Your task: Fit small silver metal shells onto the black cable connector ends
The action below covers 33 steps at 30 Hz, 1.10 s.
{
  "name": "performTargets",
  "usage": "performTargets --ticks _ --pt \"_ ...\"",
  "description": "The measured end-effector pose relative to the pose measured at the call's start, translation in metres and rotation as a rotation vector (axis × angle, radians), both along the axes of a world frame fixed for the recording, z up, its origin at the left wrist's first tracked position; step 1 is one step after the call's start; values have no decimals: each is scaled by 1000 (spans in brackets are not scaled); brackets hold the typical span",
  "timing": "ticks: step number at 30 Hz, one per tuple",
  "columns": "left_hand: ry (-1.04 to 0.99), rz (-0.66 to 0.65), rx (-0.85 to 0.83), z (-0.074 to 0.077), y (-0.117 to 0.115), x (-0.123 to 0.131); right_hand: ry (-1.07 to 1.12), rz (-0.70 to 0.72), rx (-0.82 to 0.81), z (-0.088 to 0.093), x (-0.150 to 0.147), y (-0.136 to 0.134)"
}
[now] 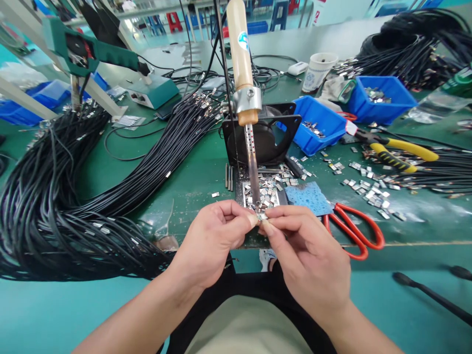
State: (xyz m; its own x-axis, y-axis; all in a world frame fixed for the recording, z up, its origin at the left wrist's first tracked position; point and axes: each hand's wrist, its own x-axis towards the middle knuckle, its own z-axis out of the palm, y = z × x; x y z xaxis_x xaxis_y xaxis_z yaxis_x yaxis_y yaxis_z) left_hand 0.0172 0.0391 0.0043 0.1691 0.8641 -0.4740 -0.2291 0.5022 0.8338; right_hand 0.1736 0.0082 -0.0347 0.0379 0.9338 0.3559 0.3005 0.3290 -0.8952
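Just under the tip of a wooden-handled soldering iron [241,59], a small silvery metal connector [261,216] sits between my two hands. My right hand [313,260] pinches it between thumb and fingertips. My left hand [216,241] is closed in a pinch right at its left end; what lies inside those fingertips is hidden. Behind the fingers, many loose connectors [271,189] lie heaped around a small plate below the iron. A blue sponge [309,197] lies to the right, beside scissors with red handles [359,228].
Bundled black cables [147,172] cover the left side and hang over the front edge. A black fan [258,135] stands behind the iron. Blue bins [320,125], yellow-handled pliers [401,150] and scattered connectors are at right. A paper cup [319,71] stands farther back.
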Motion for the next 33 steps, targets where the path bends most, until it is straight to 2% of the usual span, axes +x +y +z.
performTargets --ticks 33 --pt "-32 21 -14 2 3 -1 -5 -13 -4 2 0 3"
